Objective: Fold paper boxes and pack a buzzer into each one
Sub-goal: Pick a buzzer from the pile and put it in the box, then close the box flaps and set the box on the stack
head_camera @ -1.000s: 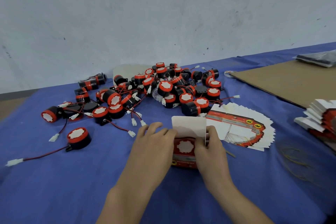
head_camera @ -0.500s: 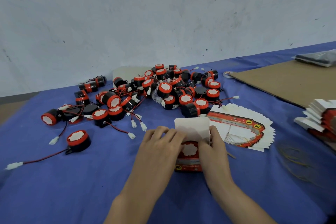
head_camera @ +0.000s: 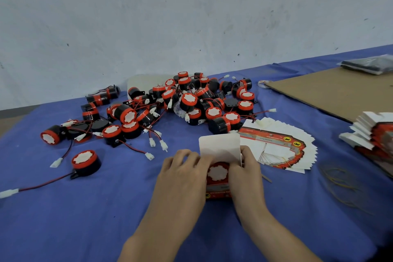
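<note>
left hand (head_camera: 180,174), right hand (head_camera: 247,173) grip box (head_camera: 219,147) | buzzer (head_camera: 218,173) inside | print (head_camera: 219,193) unreadable

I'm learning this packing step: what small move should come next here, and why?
Probably fold the upright white flap down over the buzzer: it already sits in the box, which the left hand and right hand grip at its sides.

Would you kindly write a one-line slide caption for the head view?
Left hand and right hand hold a paper box with a buzzer inside, flap up.
</note>
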### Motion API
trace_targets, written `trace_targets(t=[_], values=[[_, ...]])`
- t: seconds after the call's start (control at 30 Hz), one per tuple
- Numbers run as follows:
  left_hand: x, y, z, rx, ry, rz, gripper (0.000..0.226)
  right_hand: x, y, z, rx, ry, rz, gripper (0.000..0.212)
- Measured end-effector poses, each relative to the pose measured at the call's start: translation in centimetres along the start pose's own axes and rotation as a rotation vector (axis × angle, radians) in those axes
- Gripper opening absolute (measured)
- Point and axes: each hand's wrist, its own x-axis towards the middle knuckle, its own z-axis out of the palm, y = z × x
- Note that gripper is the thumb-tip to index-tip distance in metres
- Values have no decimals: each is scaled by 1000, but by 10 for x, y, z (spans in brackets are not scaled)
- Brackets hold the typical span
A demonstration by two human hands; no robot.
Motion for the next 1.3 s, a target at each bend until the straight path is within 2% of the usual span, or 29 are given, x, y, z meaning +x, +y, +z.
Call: trace_targets(t=[0.13,0.23,0.43,0.53,0.67,0.77,0.87,0.93,1.0,1.07,1.17,1.23,1.3], values=[[-3,-1,2,-184,17,-112,28,-2,-3,-5,-15,-118,-12,15],[-6,-5,-1,-269,44,-100,22,-4,-3,-10,-74,-170,-50,20],[-8,-9,-5,-144,38,40,25,-6,1,-9,-21,-110,-59,26],[-11,-7,-3,-113,150,96,23,-8,3,-7,19,-99,-67,27],[-16,-4,-2,-147,169,56,34,-8,5,-5,-4,-78,-118,26],[-18,-5,2,-232,151,23,32,-8,7,-5,-16,-76,-148,27],[-20,-5,5,-186,208,69,35,-9,7,-6,-33,-88,-147,27],[-21,-3,8,-70,177,106,38,-8,6,-7,-45,-92,-143,27],[-24,-2,10,-61,165,135,34,-8,4,-8,-57,-105,-135,24],[-27,-3,8,-300,202,46,32,-9,0,-11,-53,-137,-113,18],[-25,-5,-2,-761,262,-321,27,-9,-10,-23,83,-192,23,33],[-20,-8,-1,-971,238,-526,24,-7,-11,-35,135,-159,93,36],[-14,-9,0,-1128,163,-654,23,-5,-9,-44,77,-174,87,31]])
